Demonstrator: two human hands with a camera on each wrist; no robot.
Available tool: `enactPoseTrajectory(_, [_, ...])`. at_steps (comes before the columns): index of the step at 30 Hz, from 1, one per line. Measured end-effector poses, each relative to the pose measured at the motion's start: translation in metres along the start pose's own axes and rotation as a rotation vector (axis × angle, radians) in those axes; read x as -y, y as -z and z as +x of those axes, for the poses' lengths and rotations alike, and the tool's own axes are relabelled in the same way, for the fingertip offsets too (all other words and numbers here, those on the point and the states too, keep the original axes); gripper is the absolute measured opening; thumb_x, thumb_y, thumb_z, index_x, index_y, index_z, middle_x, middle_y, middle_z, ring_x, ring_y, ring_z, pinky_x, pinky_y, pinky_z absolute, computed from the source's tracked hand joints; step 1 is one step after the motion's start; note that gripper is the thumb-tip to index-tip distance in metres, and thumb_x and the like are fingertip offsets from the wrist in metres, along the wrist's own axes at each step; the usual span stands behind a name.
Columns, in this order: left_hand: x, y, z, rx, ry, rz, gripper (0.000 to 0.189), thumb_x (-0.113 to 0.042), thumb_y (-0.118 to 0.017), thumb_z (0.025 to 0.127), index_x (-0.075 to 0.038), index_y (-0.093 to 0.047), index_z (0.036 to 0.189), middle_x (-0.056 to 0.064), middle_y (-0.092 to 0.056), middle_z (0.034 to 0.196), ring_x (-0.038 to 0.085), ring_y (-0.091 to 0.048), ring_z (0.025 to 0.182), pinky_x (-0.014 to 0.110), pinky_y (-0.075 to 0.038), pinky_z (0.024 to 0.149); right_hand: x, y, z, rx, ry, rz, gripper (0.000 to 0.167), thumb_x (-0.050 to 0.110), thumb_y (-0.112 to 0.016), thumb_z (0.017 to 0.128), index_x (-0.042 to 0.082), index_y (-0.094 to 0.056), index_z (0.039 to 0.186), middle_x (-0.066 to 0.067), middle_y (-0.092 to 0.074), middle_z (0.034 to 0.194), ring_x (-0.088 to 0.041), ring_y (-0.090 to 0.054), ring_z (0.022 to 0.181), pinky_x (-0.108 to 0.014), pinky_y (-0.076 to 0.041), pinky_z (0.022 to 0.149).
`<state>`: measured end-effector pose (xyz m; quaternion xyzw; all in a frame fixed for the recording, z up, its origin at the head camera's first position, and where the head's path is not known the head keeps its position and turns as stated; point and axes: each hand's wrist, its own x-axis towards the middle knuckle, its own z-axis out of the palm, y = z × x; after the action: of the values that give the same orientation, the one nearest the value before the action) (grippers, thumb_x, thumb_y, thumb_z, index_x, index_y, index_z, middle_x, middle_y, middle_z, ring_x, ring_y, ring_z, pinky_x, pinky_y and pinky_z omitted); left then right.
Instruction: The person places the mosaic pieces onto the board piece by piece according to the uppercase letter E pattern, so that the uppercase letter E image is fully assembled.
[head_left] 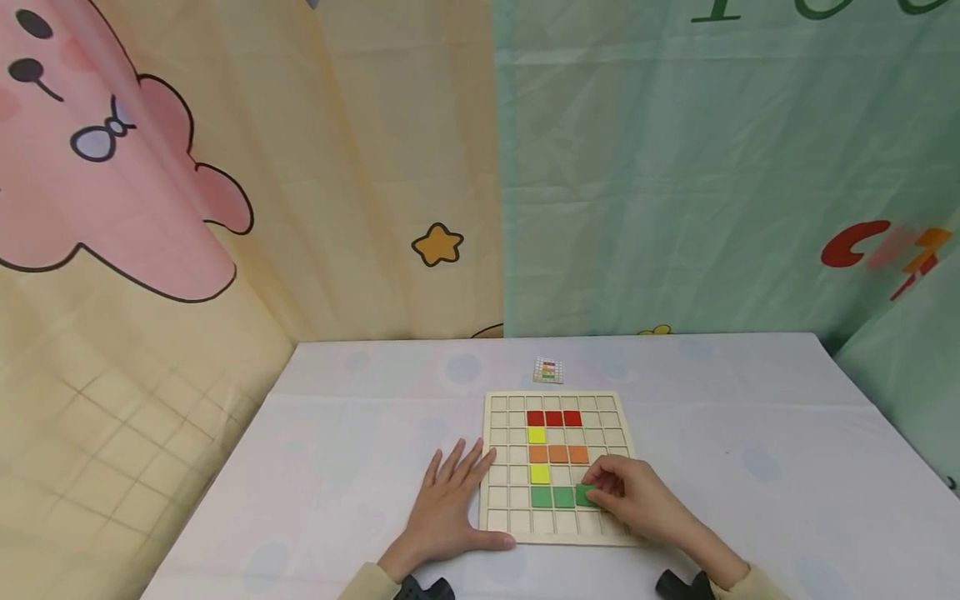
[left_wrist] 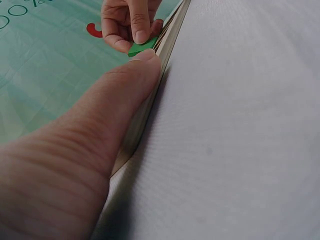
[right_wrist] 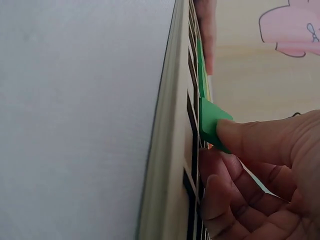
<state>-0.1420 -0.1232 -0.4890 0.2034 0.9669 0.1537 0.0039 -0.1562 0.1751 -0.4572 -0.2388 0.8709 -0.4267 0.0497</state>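
A wooden grid board lies on the table, with coloured square tiles in some of its cells. My right hand pinches a green square tile between thumb and fingers. That tile is tilted over a cell, just right of two green tiles lying in the same row. Above them are red tiles, orange tiles and two yellow tiles, one being the lower yellow tile. My left hand rests spread at the board's left edge, its thumb along the near corner.
A small pattern card with coloured squares lies behind the board. The white tablecloth spreads to both sides. Printed curtains hang behind the table and at its sides.
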Motion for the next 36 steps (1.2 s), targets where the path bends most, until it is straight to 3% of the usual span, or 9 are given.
enactPoseTrajectory(12, [0.0,-0.001,0.003,-0.012,-0.022,-0.002,0.115,-0.089,-0.049,0.063,-0.019,-0.026,0.152,0.0,-0.016,0.157,0.025,-0.003,0.143,0.05,0.003,0.113,-0.003,0.002,-0.002,-0.011,0.033,-0.082,0.015,0.012,-0.078,0.08,0.019,-0.065,0.077,0.009,-0.051,0.076,-0.004,-0.048,0.064,-0.02,-0.044,0.053])
enactPoseTrajectory(21, [-0.003,0.002,0.002,0.013,-0.009,-0.019,0.113,-0.087,-0.051,0.064,-0.02,-0.026,0.152,0.0,-0.015,0.157,0.026,-0.002,0.143,0.051,0.004,0.112,0.001,0.012,-0.002,0.068,0.076,-0.097,0.008,0.016,-0.072,0.086,0.018,-0.065,0.084,0.009,-0.052,0.081,-0.004,-0.049,0.068,-0.021,-0.045,0.056])
enactPoseTrajectory(24, [-0.005,0.002,0.001,0.007,0.002,-0.044,0.104,-0.083,-0.048,0.071,-0.02,-0.029,0.151,0.002,-0.017,0.157,0.028,-0.003,0.143,0.052,0.003,0.112,0.002,0.018,-0.001,0.025,0.115,-0.155,0.005,0.022,-0.069,0.089,0.017,-0.067,0.09,0.01,-0.056,0.087,-0.007,-0.055,0.076,-0.026,-0.051,0.063])
enactPoseTrajectory(26, [-0.006,0.003,0.0,-0.008,-0.001,-0.071,0.093,-0.078,-0.045,0.08,-0.019,-0.03,0.15,0.003,-0.018,0.157,0.029,-0.004,0.143,0.053,0.003,0.112,0.003,0.021,0.001,-0.042,0.129,-0.231,0.017,0.03,-0.067,0.09,0.015,-0.069,0.098,0.007,-0.061,0.099,-0.014,-0.059,0.09,-0.035,-0.053,0.075])
enactPoseTrajectory(28, [-0.007,0.006,0.0,-0.044,-0.023,-0.076,0.081,-0.069,-0.04,0.088,-0.017,-0.033,0.149,0.007,-0.019,0.156,0.032,-0.005,0.143,0.054,0.003,0.111,0.003,0.025,0.003,-0.098,0.139,-0.317,0.033,0.037,-0.065,0.09,0.012,-0.068,0.112,-0.001,-0.061,0.114,-0.023,-0.057,0.106,-0.045,-0.049,0.087])
enactPoseTrajectory(31, [-0.008,0.015,0.002,-0.125,-0.073,-0.015,0.069,-0.061,-0.036,0.095,-0.017,-0.035,0.148,0.01,-0.02,0.155,0.035,-0.006,0.142,0.055,0.003,0.111,0.001,0.03,0.006,-0.137,0.139,-0.465,0.053,0.047,-0.061,0.09,0.014,-0.058,0.132,-0.01,-0.05,0.137,-0.035,-0.04,0.127,-0.058,-0.032,0.101])
enactPoseTrajectory(33, [-0.009,0.023,0.006,-0.181,-0.11,0.056,0.067,-0.06,-0.035,0.096,-0.018,-0.036,0.148,0.011,-0.02,0.155,0.036,-0.006,0.142,0.055,0.002,0.111,-0.001,0.033,0.008,-0.128,0.144,-0.549,0.062,0.052,-0.059,0.089,0.017,-0.049,0.14,-0.01,-0.039,0.147,-0.038,-0.026,0.136,-0.063,-0.021,0.104])
enactPoseTrajectory(36, [-0.011,0.036,0.012,-0.203,-0.161,0.14,0.072,-0.067,-0.036,0.091,-0.025,-0.033,0.149,0.007,-0.018,0.157,0.034,-0.001,0.142,0.056,0.003,0.111,-0.003,0.034,0.009,-0.107,0.146,-0.651,0.074,0.06,-0.057,0.086,0.022,-0.04,0.146,-0.009,-0.023,0.155,-0.039,-0.007,0.141,-0.068,-0.006,0.105])
